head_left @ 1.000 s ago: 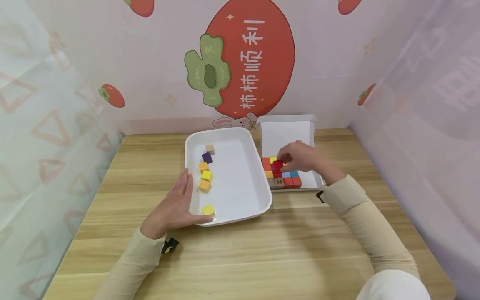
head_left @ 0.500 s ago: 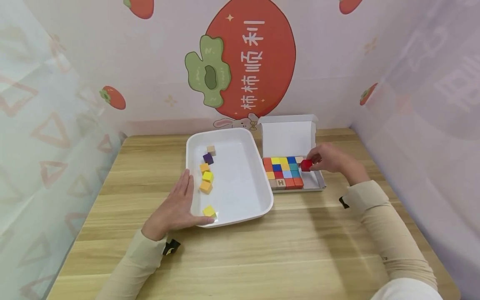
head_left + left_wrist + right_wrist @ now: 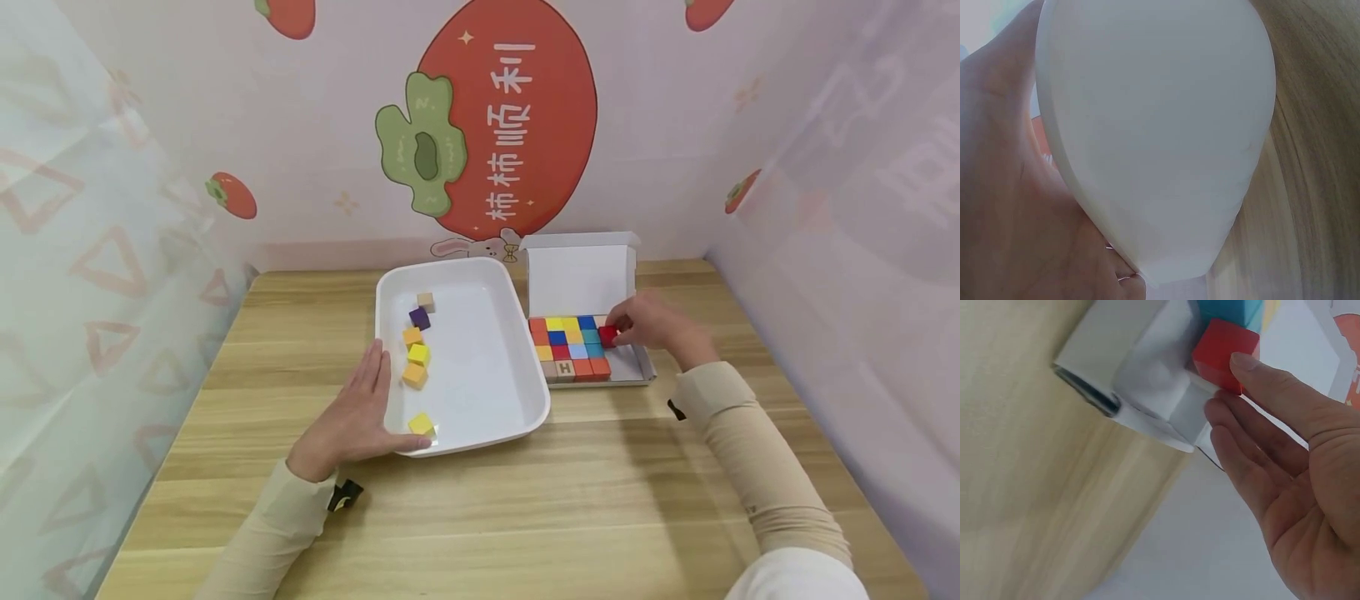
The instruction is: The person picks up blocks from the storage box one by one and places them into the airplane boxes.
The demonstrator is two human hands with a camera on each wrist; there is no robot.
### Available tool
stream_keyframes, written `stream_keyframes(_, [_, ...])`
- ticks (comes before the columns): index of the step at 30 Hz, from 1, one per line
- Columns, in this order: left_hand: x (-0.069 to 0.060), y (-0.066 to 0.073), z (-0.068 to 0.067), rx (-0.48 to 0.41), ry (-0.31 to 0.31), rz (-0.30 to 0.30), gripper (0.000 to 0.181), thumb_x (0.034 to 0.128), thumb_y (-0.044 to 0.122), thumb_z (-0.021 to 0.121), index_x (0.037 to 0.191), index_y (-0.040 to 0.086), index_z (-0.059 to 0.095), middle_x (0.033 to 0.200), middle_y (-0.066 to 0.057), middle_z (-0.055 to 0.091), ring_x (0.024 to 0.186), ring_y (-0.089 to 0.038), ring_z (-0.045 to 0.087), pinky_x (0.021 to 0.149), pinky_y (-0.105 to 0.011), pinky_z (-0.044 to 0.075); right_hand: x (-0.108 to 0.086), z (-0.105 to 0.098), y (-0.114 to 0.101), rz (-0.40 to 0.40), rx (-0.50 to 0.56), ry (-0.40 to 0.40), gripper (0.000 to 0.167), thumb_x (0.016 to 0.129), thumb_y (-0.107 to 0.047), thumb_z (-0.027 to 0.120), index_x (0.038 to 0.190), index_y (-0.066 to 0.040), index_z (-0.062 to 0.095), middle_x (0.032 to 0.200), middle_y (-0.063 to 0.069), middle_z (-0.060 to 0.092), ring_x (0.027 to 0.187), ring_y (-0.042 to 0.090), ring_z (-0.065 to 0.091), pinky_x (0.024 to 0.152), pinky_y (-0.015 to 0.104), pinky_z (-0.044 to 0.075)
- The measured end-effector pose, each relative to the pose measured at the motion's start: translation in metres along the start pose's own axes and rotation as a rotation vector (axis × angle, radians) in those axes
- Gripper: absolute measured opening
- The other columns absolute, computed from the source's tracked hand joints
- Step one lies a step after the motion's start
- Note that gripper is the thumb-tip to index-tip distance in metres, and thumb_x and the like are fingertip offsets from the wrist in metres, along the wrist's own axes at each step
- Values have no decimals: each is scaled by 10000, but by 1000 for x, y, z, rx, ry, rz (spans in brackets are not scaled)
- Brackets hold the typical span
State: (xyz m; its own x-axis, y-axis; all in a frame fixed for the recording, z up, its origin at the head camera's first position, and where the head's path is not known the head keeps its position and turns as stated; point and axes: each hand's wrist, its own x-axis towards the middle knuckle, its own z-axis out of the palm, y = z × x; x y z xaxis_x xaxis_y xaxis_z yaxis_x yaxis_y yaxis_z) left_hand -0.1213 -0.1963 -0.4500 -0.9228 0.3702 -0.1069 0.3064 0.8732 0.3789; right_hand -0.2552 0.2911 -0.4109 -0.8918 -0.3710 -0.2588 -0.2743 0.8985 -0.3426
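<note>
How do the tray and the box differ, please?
The tray has rounded corners; the box, square ones. The box has a raised lid; the tray shows none. The tray's six cubes lie loosely; the box's packed cubes form tight rows. Both are white inside.

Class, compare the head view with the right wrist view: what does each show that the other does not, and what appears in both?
Only head: the left hand against the white tray, six loose cubes inside it, and the H-marked cube.

Only right wrist: the palm side of the right hand.

Both: that hand's fingers holding a red cube at the white box, and the wooden table.
</note>
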Motion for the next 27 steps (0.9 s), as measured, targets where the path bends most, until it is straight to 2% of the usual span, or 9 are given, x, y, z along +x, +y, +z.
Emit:
stream_keyframes(6, [0, -1, 0, 7, -3, -4, 1502, 724, 878, 707, 1656, -92, 36, 1764, -254, -108, 1657, -434, 10, 1324, -615, 184, 3, 15, 5, -3, -31, 50, 228, 912, -106, 830, 1131, -85, 773, 1096, 107, 743, 1002, 274, 624, 939, 470, 606])
stream_keyframes(12, [0, -3, 0, 11, 1, -3, 1493, 731, 876, 702, 1657, -88, 39, 1766, -249, -105, 1657, -432, 15, 1321, -618, 196, 0, 15, -3, 3, -53, 86, 333, 901, -90, 838, 1211, -23, 739, 1207, 190, 737, 1081, 340, 659, 1003, 538, 597])
stream_keyframes(18, [-1, -3, 0, 6, -8, -8, 1497, 730, 870, 710, 1656, -90, 31, 1765, -250, -110, 1657, -432, 6, 1324, -616, 185, 1, -4, -46, -35, -76, 45, 445, 930, -149, 822, 1336, -14, 698, 1315, 202, 723, 1215, 386, 674, 1038, 547, 588])
stream_keyframes(23, [0, -1, 0, 11, -1, 1, 1494, 732, 874, 705, 1654, -95, 39, 1765, -255, -101, 1658, -432, 10, 1324, -613, 189, 11, -14, -89, -139, -84, 18, 472, 910, -177, 848, 1347, -58, 712, 1335, 164, 730, 1228, 361, 694, 1010, 478, 618])
stream_keyframes(27, [1, 1, -1, 15, -2, 6, 1494, 734, 876, 703, 1654, -93, 37, 1764, -252, -108, 1659, -426, 4, 1328, -606, 181, 26, -14, -122, -226, -61, 16, 432, 894, -182, 866, 1302, -112, 745, 1292, 112, 756, 1174, 316, 716, 990, 426, 632])
